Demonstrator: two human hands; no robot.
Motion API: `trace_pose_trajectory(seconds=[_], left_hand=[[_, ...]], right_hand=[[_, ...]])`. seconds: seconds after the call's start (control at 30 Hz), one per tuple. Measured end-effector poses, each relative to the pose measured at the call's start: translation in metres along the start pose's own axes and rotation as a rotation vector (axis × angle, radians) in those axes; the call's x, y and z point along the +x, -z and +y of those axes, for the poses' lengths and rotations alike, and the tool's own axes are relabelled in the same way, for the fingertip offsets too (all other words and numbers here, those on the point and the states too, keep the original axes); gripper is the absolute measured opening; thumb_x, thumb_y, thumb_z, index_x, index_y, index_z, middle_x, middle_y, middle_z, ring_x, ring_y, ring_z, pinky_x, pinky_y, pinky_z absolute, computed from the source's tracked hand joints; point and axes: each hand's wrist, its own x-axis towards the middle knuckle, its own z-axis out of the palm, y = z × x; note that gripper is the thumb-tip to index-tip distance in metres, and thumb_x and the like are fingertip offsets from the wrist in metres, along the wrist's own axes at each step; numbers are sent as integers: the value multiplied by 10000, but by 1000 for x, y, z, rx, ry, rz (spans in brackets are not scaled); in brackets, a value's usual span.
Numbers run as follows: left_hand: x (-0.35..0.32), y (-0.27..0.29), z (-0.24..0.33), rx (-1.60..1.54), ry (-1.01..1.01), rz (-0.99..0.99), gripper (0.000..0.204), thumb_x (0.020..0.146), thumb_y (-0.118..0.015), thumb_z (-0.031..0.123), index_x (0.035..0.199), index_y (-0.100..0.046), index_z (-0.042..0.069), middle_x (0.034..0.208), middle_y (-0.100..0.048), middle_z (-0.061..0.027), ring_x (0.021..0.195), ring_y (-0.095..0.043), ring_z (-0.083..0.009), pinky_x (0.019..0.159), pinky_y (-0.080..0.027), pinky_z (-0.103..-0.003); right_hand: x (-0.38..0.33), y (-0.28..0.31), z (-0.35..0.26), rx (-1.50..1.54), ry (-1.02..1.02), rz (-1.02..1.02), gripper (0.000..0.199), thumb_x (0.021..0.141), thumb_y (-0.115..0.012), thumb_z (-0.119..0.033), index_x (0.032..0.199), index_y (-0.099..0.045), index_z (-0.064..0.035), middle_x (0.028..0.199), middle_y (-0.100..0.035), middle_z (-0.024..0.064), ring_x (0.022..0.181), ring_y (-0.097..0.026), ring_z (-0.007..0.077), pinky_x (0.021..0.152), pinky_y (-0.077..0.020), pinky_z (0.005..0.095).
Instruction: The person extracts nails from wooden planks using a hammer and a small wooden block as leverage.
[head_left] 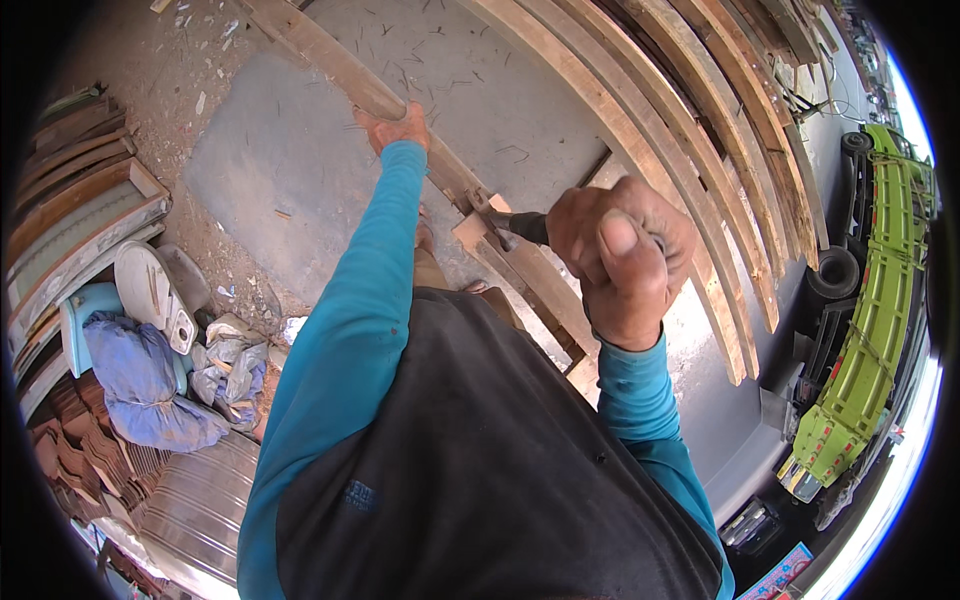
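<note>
two hands on one long plank (340, 62), long axis running 11 o'clock to 5 o'clock across grey slab (270, 170). left hand (398, 128) clamped over plank edge. right hand (625, 255) fisted tight round dark tool handle (528, 227), pointing toward 9 o'clock at wood block (478, 205) on plank. tool tip hard to make out; plank's lower end hidden behind torso.

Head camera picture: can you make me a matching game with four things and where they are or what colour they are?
Things:
1. left hand
2. right hand
3. truck
4. cloth bundle

Descriptions:
A. green, at the right edge
B. blue, on the ground at the left
C. gripping a dark-handled hammer
D. holding the long wooden plank

Pairs: 1-D, 2-C, 3-A, 4-B
</note>
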Motion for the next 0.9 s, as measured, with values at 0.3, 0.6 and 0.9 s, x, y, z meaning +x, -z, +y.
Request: trace_pose_trajectory(seconds=[0.3, 0.6, 0.9], left_hand=[[9, 7, 6, 38, 19, -108, 1035, 813, -780, 337, 1577, -131, 80, 1416, -507, -262, 1278, -553, -392, 1115, -464, -419], [29, 5, 11, -64, 120, -152, 1076, 778, -776, 327, 1563, -94, 52, 1401, -515, -279, 1261, -564, -392, 1098, -469, -447], [14, -3, -31, 133, 20, -162, 1125, 806, -766, 300, 1562, 11, 0, 1376, -504, -319, 1256, -556, -410, 1110, -478, -427]], right_hand=[[-16, 12, 11, 81, 64, -15, 307, 893, -600, -192, 646, -504, -37, 557, -503, 58, 501, -442, 158, 482, -353, 313], [-19, 14, 8, 47, 26, 57, 312, 929, -609, -269, 720, -525, -54, 524, -469, 41, 454, -431, 160, 482, -348, 329], [28, -36, 4, -182, -55, -67, 300, 933, -584, -264, 719, -517, -65, 547, -472, 23, 464, -427, 128, 480, -344, 310]])
